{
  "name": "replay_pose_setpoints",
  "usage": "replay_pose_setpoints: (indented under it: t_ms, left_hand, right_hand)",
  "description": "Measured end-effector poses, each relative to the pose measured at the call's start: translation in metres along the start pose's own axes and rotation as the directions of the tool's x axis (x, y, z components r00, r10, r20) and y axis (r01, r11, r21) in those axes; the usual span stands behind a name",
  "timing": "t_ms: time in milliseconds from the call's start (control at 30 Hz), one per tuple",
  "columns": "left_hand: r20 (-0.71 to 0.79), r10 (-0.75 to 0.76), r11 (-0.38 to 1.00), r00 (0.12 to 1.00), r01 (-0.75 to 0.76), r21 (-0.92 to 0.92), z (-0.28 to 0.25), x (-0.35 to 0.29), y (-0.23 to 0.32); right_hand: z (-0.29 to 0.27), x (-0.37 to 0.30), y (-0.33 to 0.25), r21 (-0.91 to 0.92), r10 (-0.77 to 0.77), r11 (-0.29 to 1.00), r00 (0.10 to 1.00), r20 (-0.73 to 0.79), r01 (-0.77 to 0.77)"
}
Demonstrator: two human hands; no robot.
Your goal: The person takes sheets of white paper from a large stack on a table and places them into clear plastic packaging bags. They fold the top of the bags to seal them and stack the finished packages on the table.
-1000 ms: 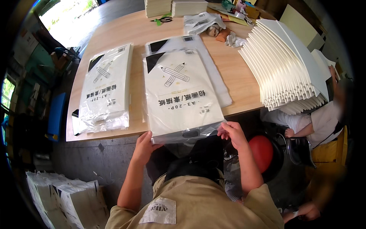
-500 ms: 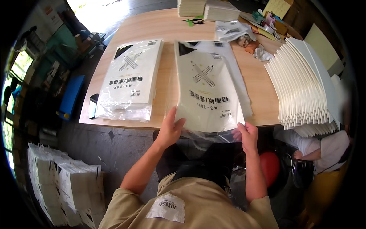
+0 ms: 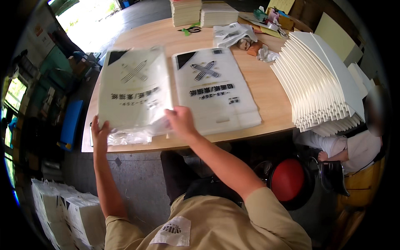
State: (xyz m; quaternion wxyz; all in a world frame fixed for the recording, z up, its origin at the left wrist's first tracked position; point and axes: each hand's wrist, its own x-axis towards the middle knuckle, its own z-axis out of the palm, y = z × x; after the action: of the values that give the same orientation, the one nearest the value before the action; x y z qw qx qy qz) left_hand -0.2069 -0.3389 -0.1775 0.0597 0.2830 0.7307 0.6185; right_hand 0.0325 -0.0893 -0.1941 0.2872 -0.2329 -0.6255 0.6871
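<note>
A white pack of drawing paper in a clear printed plastic bag (image 3: 135,93) is held over the left side of the table, above a pile of packed bags whose crinkled plastic edge (image 3: 129,138) shows below it. My left hand (image 3: 101,130) is closed on the pack's near left corner. My right hand (image 3: 181,121) grips its near right corner, fingers somewhat blurred. To the right of the pack lies a flat stack of translucent printed plastic bags (image 3: 221,110) with pencil drawings on them.
A fanned stack of white paper (image 3: 321,83) stands at the table's right. Scissors (image 3: 192,29), paper stacks (image 3: 219,16) and crumpled plastic (image 3: 233,34) lie toward the back. A red stool (image 3: 287,179) and a seated person (image 3: 354,152) are at right; wrapped bundles (image 3: 71,212) stand on the floor at left.
Both hands have carried the bagged pack leftward, from over the bag stack to over the left pile. The bag stack is now uncovered. The view has shifted slightly.
</note>
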Motion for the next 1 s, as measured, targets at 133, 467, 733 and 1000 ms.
replay_pose_setpoints:
  t_ms: [133,467,733,1000]
  left_hand:
    - [-0.066,-0.225,0.974,0.972,0.226,0.016,-0.036,0.008,-0.030]
    - [-0.188,0.251,0.431,0.950,0.064,0.900,-0.034,-0.009,-0.015]
    - [0.683,0.240,0.634,0.689,-0.645,0.428,0.255,-0.090,0.055]
    - [0.764,0.210,0.530,0.610,-0.728,0.436,0.343,-0.107,0.020]
  right_hand:
    - [0.049,0.022,0.030,-0.024,0.151,0.988,0.989,0.003,-0.151]
    - [-0.050,-0.025,0.018,-0.522,-0.480,0.740,0.877,0.031,0.424]
    - [-0.259,-0.040,0.012,-0.968,-0.360,0.068,0.911,0.202,0.242]
    - [-0.235,-0.052,0.040,-0.944,-0.209,0.044,0.927,0.312,0.328]
